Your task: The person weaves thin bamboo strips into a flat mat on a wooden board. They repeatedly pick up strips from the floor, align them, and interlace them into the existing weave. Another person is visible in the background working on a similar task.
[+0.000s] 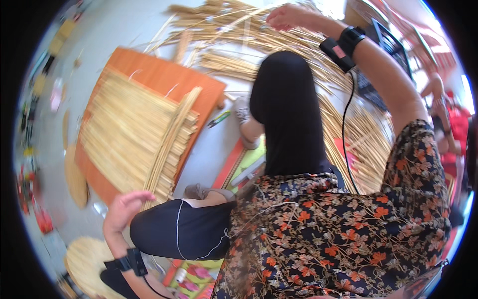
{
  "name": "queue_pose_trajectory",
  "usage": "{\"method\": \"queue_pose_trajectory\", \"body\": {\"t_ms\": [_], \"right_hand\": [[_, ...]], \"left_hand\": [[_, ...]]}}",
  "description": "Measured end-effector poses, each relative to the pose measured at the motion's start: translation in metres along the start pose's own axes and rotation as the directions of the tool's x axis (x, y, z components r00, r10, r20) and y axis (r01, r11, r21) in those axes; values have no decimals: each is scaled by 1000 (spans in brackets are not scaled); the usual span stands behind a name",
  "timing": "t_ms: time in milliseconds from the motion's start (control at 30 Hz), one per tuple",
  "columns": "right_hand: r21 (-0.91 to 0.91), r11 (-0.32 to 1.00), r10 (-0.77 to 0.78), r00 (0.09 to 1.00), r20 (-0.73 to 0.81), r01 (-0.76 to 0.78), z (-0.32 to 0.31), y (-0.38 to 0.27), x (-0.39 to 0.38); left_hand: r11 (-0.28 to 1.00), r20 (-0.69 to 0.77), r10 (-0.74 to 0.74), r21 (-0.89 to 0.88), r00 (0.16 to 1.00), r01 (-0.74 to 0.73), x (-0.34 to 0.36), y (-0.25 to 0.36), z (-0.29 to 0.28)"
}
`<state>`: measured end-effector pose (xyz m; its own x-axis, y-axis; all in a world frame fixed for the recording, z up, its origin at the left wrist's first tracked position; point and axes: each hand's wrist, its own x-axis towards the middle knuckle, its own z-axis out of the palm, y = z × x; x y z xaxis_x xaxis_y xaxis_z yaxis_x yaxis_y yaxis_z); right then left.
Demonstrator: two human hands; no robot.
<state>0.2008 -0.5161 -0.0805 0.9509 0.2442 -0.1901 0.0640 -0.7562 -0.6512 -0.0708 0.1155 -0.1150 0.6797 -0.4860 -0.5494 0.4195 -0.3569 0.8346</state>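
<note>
My left hand (125, 207) is near the lower edge of a mat of pale straw-coloured strips (129, 124), beside my bent left knee. Its fingers stretch toward the ends of a narrow bundle of loose strips (172, 144) along the mat's right side; whether they touch is unclear. The mat lies on an orange-brown board (144, 70). Farther away, my right hand (286, 18) reaches over a spread of long reed-like strips (224, 32). Its fingers are bent together and slightly blurred, and what they hold cannot be made out. Both wrists wear black bands.
A green-handled hand tool (219, 118) lies right of the board. White thread (179, 229) crosses my lap, and a spool (180, 275) lies below. More strips (366, 144) cover the floor at right, near a dark crate (371, 79). A round woven piece (89, 264) is at lower left. Another person (445, 119) is at far right.
</note>
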Motion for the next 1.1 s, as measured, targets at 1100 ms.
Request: {"method": "queue_pose_trajectory", "body": {"t_ms": [1100], "right_hand": [[-110, 602, 701, 590, -400, -791, 259, 189, -462]], "left_hand": [[951, -79, -282, -157, 956, 267, 87, 16, -27]]}}
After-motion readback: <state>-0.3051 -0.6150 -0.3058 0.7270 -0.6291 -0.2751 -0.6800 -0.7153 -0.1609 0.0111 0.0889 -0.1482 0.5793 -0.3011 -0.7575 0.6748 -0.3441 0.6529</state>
